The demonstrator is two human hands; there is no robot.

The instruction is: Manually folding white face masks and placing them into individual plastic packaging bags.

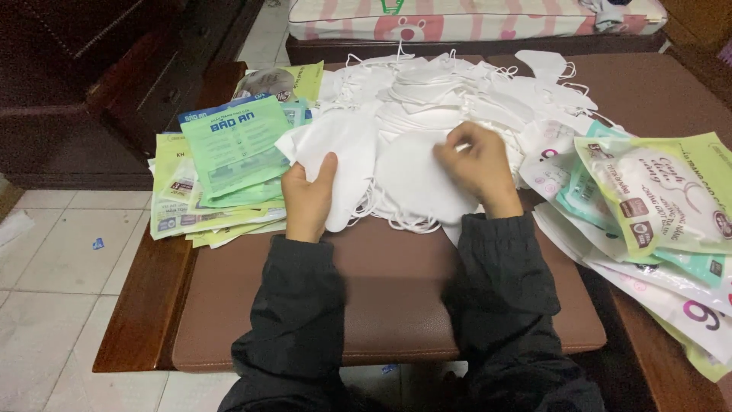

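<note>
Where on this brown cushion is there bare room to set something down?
Bare: the brown cushion near its front edge, between the two sleeves. Crowded: white masks piled beyond the hands, green packets on the left, more packets on the right.

My left grip (307, 200) holds a soft, matt white cloth mask (335, 164). Glossy plastic pouches (232, 152) lie left; the table (389, 282) is smooth brown leatherette, edged in polished wood.
</note>
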